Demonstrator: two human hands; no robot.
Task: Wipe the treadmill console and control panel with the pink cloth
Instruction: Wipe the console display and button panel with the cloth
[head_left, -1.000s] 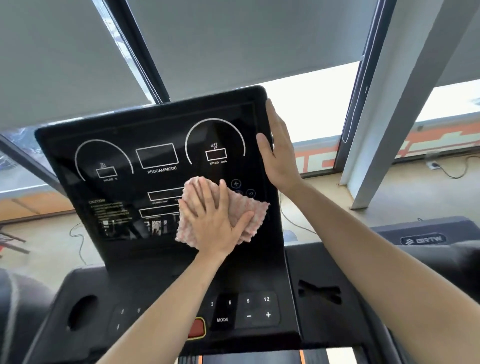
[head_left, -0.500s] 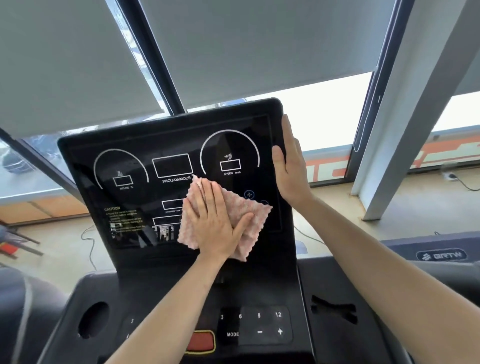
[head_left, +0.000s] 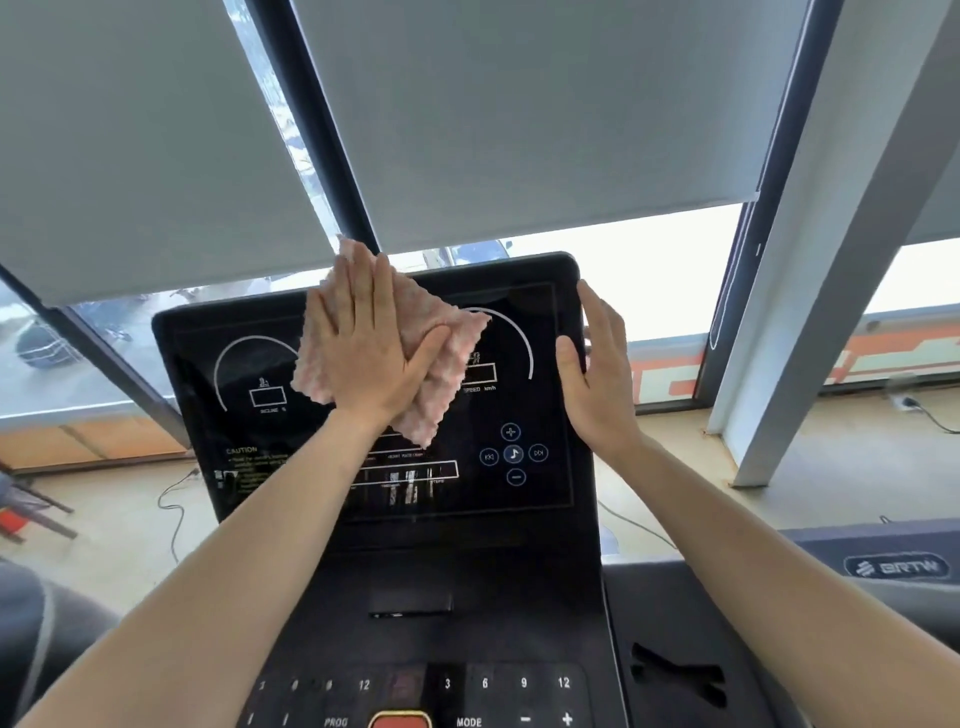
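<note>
left hand (head_left: 366, 345): we are seeing it lying flat, fingers spread, palm pressing the pink cloth (head_left: 441, 358) against the console screen (head_left: 363, 499); nothing is being pinched or gripped, just pushed flat.
pink cloth: sitting at the upper centre of the frame, on the top-middle of the screen, between the two dial arcs; its top corner is poking up past the console's upper edge, its lower corner is hanging down toward the middle display boxes.
right hand (head_left: 597, 374): we are seeing it open, fingers straight, resting along the right edge of the screen, thumb on the front face; whether the fingers are wrapping behind the edge, we cannot tell from this angle.
console screen: black, tilted back, filling the centre of the frame; media buttons (head_left: 513, 453) are showing at its lower right, clear of the cloth.
control panel (head_left: 519, 691): sitting at the bottom centre, number keys and red stop button (head_left: 400, 719) visible, neither hand touching it.
blinds (head_left: 519, 104): grey, filling the top of the frame.
</note>
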